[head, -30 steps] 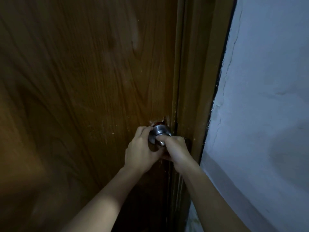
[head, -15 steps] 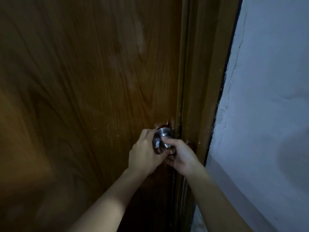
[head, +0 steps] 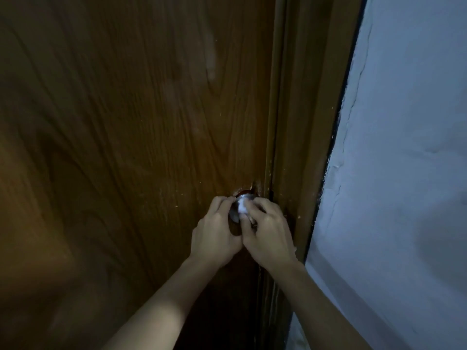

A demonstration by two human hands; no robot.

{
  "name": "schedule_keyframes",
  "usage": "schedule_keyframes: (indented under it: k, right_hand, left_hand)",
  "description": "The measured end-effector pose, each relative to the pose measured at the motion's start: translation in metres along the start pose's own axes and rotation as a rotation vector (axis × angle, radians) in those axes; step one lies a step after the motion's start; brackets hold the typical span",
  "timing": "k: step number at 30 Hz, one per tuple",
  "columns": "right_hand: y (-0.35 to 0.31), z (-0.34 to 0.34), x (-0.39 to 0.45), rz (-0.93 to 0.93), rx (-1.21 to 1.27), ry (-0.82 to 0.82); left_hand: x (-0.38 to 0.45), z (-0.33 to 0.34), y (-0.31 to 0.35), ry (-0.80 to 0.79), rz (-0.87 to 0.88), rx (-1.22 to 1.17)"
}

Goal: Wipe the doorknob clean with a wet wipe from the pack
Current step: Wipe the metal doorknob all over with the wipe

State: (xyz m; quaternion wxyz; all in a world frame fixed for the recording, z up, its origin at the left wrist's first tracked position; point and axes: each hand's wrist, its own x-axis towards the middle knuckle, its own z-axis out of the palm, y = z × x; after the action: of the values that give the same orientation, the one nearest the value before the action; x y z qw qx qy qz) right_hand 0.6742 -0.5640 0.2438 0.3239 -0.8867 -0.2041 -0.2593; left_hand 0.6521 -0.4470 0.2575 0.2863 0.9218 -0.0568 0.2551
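A round silver doorknob (head: 236, 213) sits at the right edge of a brown wooden door (head: 131, 137). My left hand (head: 214, 231) curls around the knob's left side. My right hand (head: 267, 233) covers its right and front, fingers pressing a small white wet wipe (head: 243, 207) against the metal. Only a sliver of the knob and a bit of the wipe show between the two hands. The wipe pack is not in view.
A wooden door frame (head: 298, 147) runs beside the knob. To its right is a pale blue-white wall (head: 404, 173) with cracked paint along the frame. The scene is dim.
My right hand has shifted further over the front of the knob, covering more metal, and the white wipe now shows under its fingers. My left hand keeps its hold.
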Motion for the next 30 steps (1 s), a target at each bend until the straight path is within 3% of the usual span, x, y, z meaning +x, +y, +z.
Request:
schedule_keyframes:
  k: [7,13,17,21,26,30]
  right_hand:
    - [-0.012,0.003,0.004,0.431,0.398,0.026]
    - [-0.023,-0.001,0.018,0.876,0.855,0.319]
    - [-0.023,0.003,0.027,1.071,0.901,0.464]
    - [-0.025,0.006,0.021,0.759,0.575,0.560]
    - [-0.018,0.013,0.005,0.293,0.295,0.345]
    - [-0.012,0.015,-0.001,0.250,0.224,0.193]
  left_hand:
    - [0.001,0.003,-0.001,0.020,-0.006,-0.004]
    - [0.001,-0.003,-0.004,-0.035,0.023,-0.008]
    - [0.001,-0.008,-0.004,-0.075,0.019,0.019]
    - [0.002,-0.011,-0.004,-0.073,0.046,0.010]
    - [0.005,-0.011,-0.007,-0.057,0.055,-0.039]
    - [0.004,-0.010,-0.008,-0.054,0.075,-0.042]
